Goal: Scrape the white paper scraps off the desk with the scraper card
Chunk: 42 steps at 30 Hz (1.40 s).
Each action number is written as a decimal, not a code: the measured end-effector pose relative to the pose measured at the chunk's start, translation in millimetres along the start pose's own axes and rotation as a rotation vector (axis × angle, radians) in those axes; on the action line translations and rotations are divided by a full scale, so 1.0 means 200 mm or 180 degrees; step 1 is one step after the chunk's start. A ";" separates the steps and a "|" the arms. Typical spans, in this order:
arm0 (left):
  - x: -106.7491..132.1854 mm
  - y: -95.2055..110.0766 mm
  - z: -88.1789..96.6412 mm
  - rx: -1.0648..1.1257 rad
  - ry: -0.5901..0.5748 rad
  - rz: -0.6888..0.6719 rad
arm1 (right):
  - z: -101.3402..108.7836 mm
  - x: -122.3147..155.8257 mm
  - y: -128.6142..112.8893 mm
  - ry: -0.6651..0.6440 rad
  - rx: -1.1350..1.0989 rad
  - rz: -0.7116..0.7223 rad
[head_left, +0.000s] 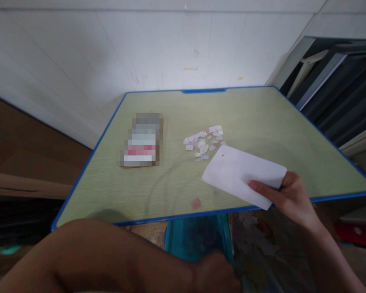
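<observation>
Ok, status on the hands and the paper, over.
Right hand grips white card at table edge. Left hand low by teal bin, grip unclear. Paper scraps just beyond card.

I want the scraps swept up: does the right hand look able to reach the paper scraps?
Probably yes: the right hand holds a white card whose edge lies beside the paper scraps, nothing between.

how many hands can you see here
2. The right hand grips a white card over the table's near edge. The left hand is below the table edge, dark and blurred.
</observation>
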<state>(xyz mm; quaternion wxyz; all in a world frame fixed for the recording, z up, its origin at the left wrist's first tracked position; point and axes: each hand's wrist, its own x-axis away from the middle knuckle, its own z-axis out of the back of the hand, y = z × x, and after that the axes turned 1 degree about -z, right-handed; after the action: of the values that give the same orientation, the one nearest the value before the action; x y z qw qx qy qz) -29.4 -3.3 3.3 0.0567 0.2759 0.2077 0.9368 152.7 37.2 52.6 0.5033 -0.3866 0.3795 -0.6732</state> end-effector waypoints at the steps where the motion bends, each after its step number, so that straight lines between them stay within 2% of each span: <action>1: 0.00 0.00 0.00 -0.0015 0.0023 0.0049 | -0.01 0.00 0.00 -0.0039 -0.0019 -0.0001; 10: -0.02 -0.02 -0.01 0.0047 0.0096 -0.0074 | -0.06 -0.01 -0.02 -0.0341 -0.0052 0.0130; 13: -0.02 -0.02 0.03 0.0086 0.0101 -0.0067 | -0.09 -0.01 -0.03 -0.0479 -0.0100 0.0133; 17: 0.00 -0.02 0.09 0.0132 -0.0196 -0.0033 | -0.13 -0.01 -0.06 -0.0631 -0.0108 0.0133; 19: 0.00 -0.02 0.10 0.0130 -0.0201 0.0001 | -0.14 -0.01 -0.07 -0.0712 -0.0115 0.0129; 23: 0.00 -0.02 0.08 0.0176 -0.0185 0.0016 | -0.12 -0.04 -0.08 -0.0850 -0.0233 0.0106; 29: 0.02 -0.02 0.08 0.0162 -0.0154 0.0009 | -0.09 -0.14 -0.09 -0.0752 0.0003 0.0254; 37: 0.01 -0.02 0.04 0.0133 -0.0128 0.0001 | -0.09 -0.17 -0.09 -0.1230 0.0139 0.0339; 42: 0.01 -0.02 0.03 0.0071 -0.0058 -0.0048 | -0.08 -0.16 -0.08 -0.1371 0.0079 0.0304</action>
<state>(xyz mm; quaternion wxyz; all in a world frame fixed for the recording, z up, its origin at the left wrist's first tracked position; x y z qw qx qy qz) -28.1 2.5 6.5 0.0626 0.2834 0.2197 0.9314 138.1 73.7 56.3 0.6088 -0.4968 0.2728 -0.5551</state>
